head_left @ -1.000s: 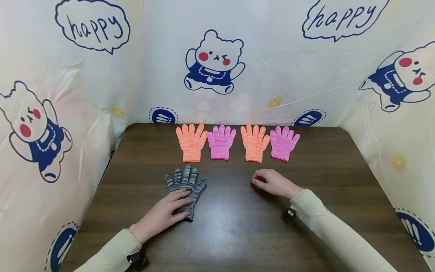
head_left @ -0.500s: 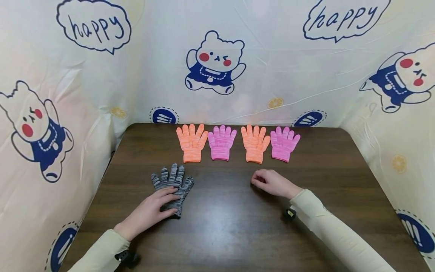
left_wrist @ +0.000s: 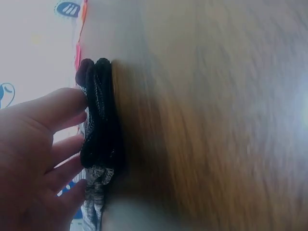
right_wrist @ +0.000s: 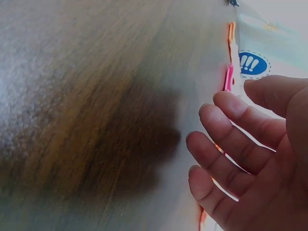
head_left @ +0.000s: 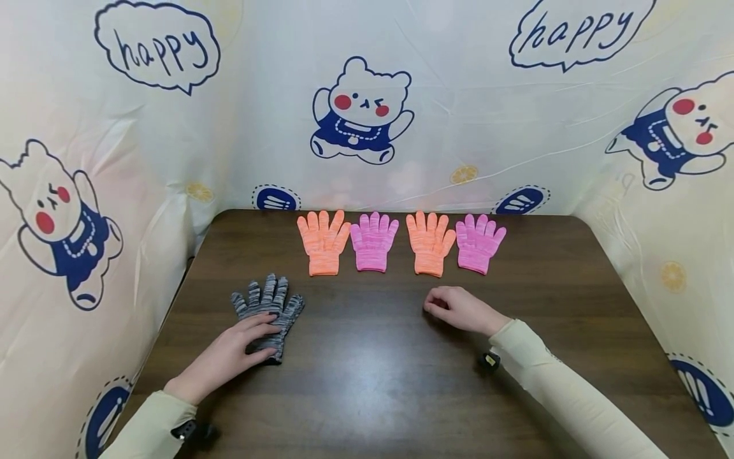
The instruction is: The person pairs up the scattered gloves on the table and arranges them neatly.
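A grey and black striped knit glove (head_left: 264,305) lies flat on the table's left side, fingers pointing away. On top of it rests my left hand (head_left: 229,350), its relaxed fingers spread over the glove's palm and covering part of it. In the left wrist view the glove's black cuff (left_wrist: 102,115) stands beside my fingertips. My right hand (head_left: 461,310) lies low over the table on the right, fingers loosely curled; the right wrist view shows nothing between thumb and fingers. Nearest to it are an orange glove (head_left: 430,245) and a pink glove (head_left: 479,245).
Along the back edge of the dark wooden table (head_left: 373,395) runs a row of gloves, including another orange glove (head_left: 323,245) and another pink glove (head_left: 374,243) at left. A printed curtain (head_left: 447,127) encloses the back and sides.
My left hand has slid the grey glove steadily to the left across the table. My right hand and the row of orange and pink gloves have stayed put.
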Demonstrator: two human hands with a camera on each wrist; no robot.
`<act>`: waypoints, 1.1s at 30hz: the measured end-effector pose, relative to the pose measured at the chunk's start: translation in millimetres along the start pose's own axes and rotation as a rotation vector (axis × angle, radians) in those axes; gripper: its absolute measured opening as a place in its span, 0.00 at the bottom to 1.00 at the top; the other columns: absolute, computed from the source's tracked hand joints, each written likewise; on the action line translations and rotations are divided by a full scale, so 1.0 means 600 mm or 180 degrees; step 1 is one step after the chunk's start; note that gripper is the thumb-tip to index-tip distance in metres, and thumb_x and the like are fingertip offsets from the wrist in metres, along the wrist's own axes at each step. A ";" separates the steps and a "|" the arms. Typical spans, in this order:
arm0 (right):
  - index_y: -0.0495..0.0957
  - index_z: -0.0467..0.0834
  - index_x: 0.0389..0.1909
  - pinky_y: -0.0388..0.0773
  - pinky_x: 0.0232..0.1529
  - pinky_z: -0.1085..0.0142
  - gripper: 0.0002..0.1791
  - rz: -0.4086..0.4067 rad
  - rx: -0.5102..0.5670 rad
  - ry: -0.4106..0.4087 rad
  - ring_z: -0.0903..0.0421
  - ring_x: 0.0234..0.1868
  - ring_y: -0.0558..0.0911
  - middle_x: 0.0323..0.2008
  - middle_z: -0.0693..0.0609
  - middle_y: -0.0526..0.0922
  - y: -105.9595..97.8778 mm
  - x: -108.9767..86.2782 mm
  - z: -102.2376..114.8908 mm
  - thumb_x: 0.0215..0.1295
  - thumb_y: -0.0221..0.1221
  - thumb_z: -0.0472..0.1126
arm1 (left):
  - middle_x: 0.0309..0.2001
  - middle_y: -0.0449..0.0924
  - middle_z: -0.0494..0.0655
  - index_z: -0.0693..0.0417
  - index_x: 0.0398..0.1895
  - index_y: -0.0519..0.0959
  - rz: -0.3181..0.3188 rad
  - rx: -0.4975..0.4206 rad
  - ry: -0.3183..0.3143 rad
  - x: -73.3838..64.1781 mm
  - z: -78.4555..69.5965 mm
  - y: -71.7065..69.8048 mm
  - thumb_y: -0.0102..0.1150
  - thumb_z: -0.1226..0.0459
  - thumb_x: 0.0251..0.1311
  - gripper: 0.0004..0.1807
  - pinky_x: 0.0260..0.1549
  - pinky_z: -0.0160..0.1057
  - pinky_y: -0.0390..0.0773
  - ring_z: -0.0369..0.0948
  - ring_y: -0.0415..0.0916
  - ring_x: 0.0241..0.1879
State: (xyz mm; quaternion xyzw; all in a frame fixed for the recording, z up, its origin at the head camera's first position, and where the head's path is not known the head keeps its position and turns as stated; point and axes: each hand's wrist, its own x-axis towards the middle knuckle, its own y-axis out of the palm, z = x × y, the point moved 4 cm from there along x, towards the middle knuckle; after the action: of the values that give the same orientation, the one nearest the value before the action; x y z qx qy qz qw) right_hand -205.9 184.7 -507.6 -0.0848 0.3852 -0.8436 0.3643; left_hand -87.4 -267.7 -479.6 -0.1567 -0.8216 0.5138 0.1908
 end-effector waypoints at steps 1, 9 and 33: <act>0.84 0.46 0.48 0.83 0.42 0.62 0.13 -0.0011 0.0009 -0.0029 0.58 0.35 0.79 0.35 0.56 0.83 0.000 -0.001 0.000 0.78 0.58 0.51 | 0.62 0.81 0.56 0.54 0.54 0.87 -0.0014 0.0009 0.0019 -0.001 0.002 -0.001 0.77 0.62 0.57 0.21 0.56 0.60 0.80 0.57 0.77 0.63; 0.83 0.46 0.47 0.82 0.43 0.63 0.08 0.0006 -0.0093 0.0239 0.60 0.35 0.78 0.34 0.59 0.82 -0.014 -0.011 0.054 0.77 0.60 0.44 | 0.64 0.80 0.54 0.53 0.56 0.87 0.0028 0.0033 0.0014 -0.006 0.010 0.000 0.76 0.61 0.58 0.21 0.57 0.59 0.79 0.55 0.77 0.65; 0.84 0.43 0.45 0.83 0.44 0.62 0.06 -0.0332 -0.0712 -0.0226 0.58 0.35 0.79 0.37 0.54 0.85 -0.006 0.155 0.165 0.75 0.61 0.40 | 0.65 0.79 0.56 0.55 0.59 0.86 -0.0064 -0.0081 -0.0033 -0.010 -0.002 0.001 0.75 0.63 0.59 0.23 0.56 0.59 0.80 0.55 0.77 0.65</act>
State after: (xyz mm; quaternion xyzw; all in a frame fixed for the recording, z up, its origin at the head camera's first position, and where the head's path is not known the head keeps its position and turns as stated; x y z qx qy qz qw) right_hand -232.9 64.7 -449.9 -0.1747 0.4588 -0.8097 0.3215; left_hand -81.4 -269.5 -480.7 -0.1482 -0.8306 0.5022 0.1897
